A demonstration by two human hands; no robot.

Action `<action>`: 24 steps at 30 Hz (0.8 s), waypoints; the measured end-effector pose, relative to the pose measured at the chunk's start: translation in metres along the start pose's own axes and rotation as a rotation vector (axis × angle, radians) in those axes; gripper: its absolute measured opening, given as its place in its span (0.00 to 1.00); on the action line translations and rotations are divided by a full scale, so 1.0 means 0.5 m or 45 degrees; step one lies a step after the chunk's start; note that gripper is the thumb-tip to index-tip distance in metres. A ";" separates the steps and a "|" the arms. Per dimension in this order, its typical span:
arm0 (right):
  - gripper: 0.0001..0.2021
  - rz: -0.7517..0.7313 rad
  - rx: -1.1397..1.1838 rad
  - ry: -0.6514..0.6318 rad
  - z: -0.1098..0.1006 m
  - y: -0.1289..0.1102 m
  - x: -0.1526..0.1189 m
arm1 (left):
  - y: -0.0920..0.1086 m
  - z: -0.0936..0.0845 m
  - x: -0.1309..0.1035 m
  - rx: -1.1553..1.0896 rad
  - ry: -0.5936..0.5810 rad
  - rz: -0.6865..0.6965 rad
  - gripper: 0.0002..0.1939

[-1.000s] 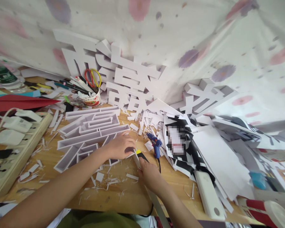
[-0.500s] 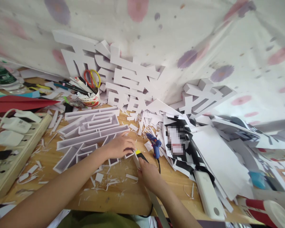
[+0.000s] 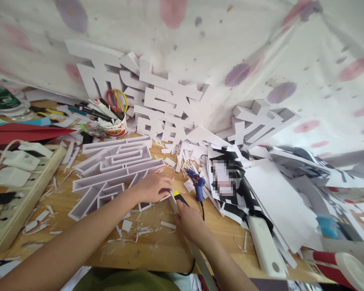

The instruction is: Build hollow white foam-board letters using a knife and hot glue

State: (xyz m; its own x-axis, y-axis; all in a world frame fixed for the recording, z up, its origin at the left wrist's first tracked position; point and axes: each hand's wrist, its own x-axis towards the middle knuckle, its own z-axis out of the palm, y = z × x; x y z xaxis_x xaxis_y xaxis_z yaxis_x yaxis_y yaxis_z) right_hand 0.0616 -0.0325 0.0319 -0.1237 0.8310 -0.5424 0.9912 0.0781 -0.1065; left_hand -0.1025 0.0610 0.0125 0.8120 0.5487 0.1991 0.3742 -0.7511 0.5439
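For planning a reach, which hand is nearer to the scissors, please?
Left. The left hand is below and right of the scissors in the picture; the right hand is farther, lower and more to the right.

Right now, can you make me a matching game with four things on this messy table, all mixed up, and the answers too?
Things
1. glue gun
2. scissors
3. long white strip
4. power strip

Where or how
A. touched by the right hand
B. blue
C. far left, with chargers plugged in
D. in a cup, handles up

Pairs: 1-B, 2-D, 3-A, 4-C
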 end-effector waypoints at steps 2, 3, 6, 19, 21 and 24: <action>0.14 0.003 0.000 -0.003 0.000 -0.001 0.000 | 0.002 0.002 0.001 0.018 0.005 -0.002 0.08; 0.14 0.004 -0.002 -0.003 0.001 -0.001 0.000 | 0.003 0.002 0.002 0.026 0.005 -0.004 0.08; 0.14 0.003 -0.007 0.017 0.006 0.000 0.001 | 0.010 -0.001 0.003 0.042 0.004 -0.018 0.09; 0.13 -0.067 0.129 0.169 -0.010 0.031 -0.033 | 0.025 -0.050 -0.019 0.106 0.274 -0.138 0.19; 0.11 -0.095 0.185 0.182 -0.015 0.041 -0.040 | 0.033 -0.049 -0.019 0.139 0.290 -0.104 0.20; 0.09 -0.190 0.284 0.217 -0.027 0.061 -0.051 | 0.048 -0.040 -0.014 0.229 0.216 -0.012 0.27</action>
State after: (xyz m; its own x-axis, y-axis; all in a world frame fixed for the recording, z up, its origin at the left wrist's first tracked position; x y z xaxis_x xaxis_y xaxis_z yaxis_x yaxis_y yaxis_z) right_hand 0.0956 -0.0438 0.0536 -0.2391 0.9012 -0.3614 0.9258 0.0993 -0.3648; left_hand -0.1085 0.0465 0.0405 0.7270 0.5982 0.3370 0.4674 -0.7908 0.3953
